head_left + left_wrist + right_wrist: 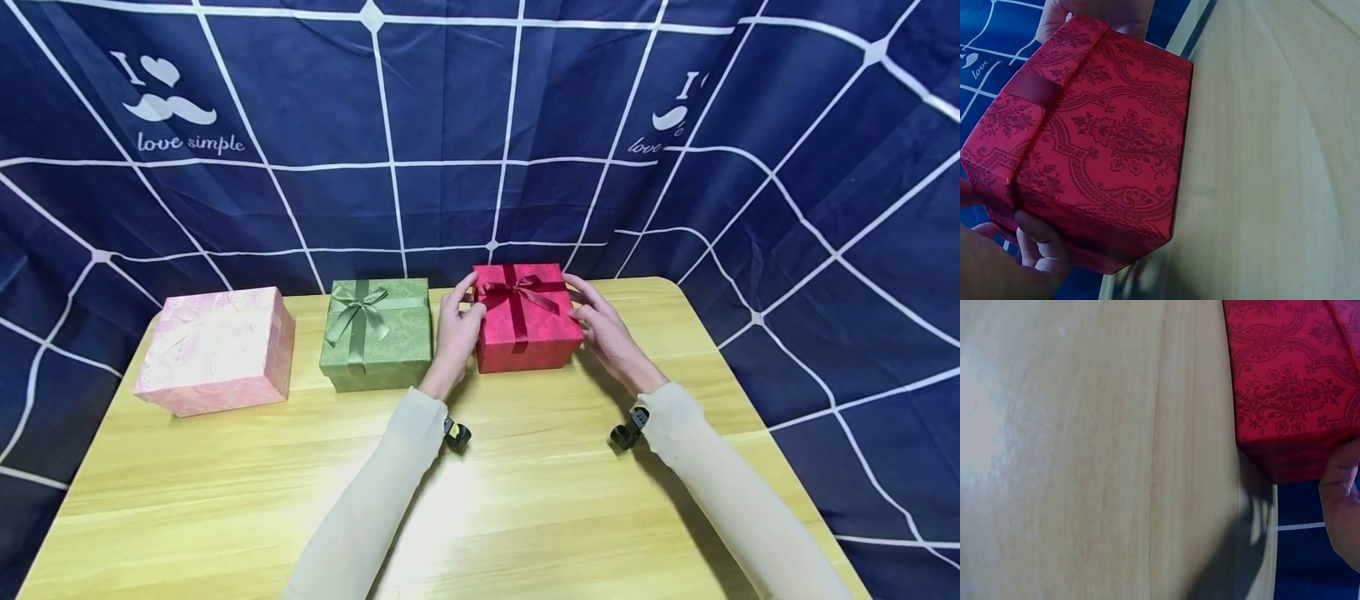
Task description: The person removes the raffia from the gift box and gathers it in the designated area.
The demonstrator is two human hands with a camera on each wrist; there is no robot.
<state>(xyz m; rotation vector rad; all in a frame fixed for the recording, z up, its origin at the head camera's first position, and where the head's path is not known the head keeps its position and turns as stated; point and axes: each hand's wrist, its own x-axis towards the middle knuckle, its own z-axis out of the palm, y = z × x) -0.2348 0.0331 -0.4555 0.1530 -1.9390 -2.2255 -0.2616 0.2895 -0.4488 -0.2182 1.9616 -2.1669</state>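
Note:
A red gift box (530,325) with a dark red ribbon and bow sits near the back edge of the table, its lid on. My left hand (459,333) holds the box's left side, thumb by the lid's edge and the other fingers bent against the side wall. On the opposite side, my right hand (609,333) grips the box with thumb and fingers at the lid's right edge. The left wrist view shows the red patterned front wall (1122,137) and the seam under the lid. Close to my left hand stands a green gift box (377,333) with a green bow.
A pink gift box (213,350) stands at the left of the wooden table (525,500), with glare on its lid. Dark blue cloth (450,108) with white lines hangs behind the table and along its sides.

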